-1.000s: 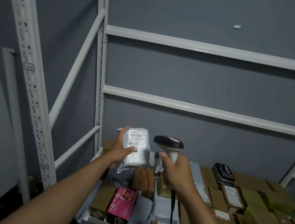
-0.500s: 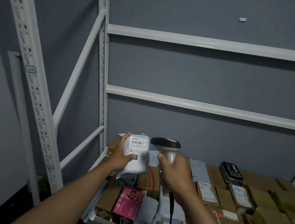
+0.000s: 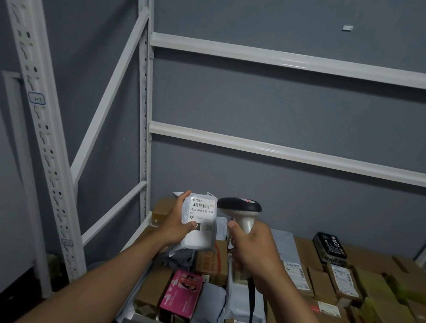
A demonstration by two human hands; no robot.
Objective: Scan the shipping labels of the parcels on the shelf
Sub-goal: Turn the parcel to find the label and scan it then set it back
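You've drawn the parcel (image 3: 197,221), gripped in your left hand (image 3: 175,226), closer beside the scanner (image 3: 240,210) clenched in your right hand (image 3: 253,252), so its label (image 3: 201,209) looks ready to scan

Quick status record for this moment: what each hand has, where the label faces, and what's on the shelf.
left hand: holds white parcel above the shelf
label: faces the camera, barcode visible
right hand: grips scanner handle, head beside the parcel
shelf: many brown boxes, grey bags, pink box, black box
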